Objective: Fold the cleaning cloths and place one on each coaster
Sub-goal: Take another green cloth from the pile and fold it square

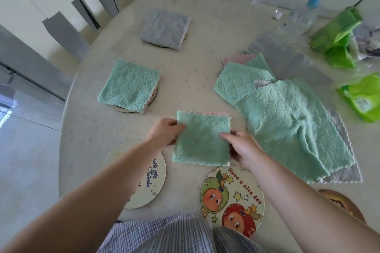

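A folded green cloth (202, 139) is held between both hands just above the table. My left hand (164, 132) pinches its left edge and my right hand (241, 147) grips its right edge. Two bare round coasters lie near me: one with blue writing (152, 183) under my left forearm, one with fruit cartoons (233, 197) below the cloth. Farther off, a folded green cloth (128, 85) covers one coaster and a folded grey cloth (164, 27) covers another. A heap of unfolded green, pink and grey cloths (283, 115) lies to the right.
A brown coaster (339, 201) shows at the table's right front edge behind my right forearm. Green packets (337, 39) (364, 98), a clear plastic bottle (296, 20) and a clear plastic sheet (287, 55) crowd the back right. The round table (205, 72) stands against a tiled wall.
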A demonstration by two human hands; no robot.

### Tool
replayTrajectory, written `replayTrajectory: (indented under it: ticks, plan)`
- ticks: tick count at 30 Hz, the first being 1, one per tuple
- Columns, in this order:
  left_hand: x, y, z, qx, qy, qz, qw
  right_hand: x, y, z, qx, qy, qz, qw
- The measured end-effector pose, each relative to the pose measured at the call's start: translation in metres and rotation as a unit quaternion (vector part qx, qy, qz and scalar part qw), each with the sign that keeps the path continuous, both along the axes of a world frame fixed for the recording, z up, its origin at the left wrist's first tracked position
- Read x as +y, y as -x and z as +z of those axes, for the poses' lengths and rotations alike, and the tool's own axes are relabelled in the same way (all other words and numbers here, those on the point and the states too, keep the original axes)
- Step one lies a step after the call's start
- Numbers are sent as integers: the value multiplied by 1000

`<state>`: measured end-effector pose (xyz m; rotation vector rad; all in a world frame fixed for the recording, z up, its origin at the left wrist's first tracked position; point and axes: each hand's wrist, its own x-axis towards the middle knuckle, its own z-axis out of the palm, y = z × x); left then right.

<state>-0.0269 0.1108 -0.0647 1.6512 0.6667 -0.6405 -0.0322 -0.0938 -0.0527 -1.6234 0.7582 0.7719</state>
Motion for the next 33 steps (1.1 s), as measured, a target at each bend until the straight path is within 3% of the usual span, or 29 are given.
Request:
replayTrajectory:
  ticks: [3, 8, 17, 27, 33]
  plan:
    - [12, 3, 5, -26, -57, -67, 996, 9, 14, 14, 39, -75, -17, 996]
    - [48, 22, 22, -48, -105, -146, 983, 37, 43, 27, 64, -103, 10, 993]
    - [105, 53, 49, -70, -98, -106, 987, 89, 66, 33, 42, -88, 115, 989]
    - [146, 92, 13, -128, -195, -175, 957, 126, 87, 29, 37, -92, 231, 968]
    - [149, 103, -7, -153, -224, -132, 954, 131, 91, 23, 38, -71, 233, 969]
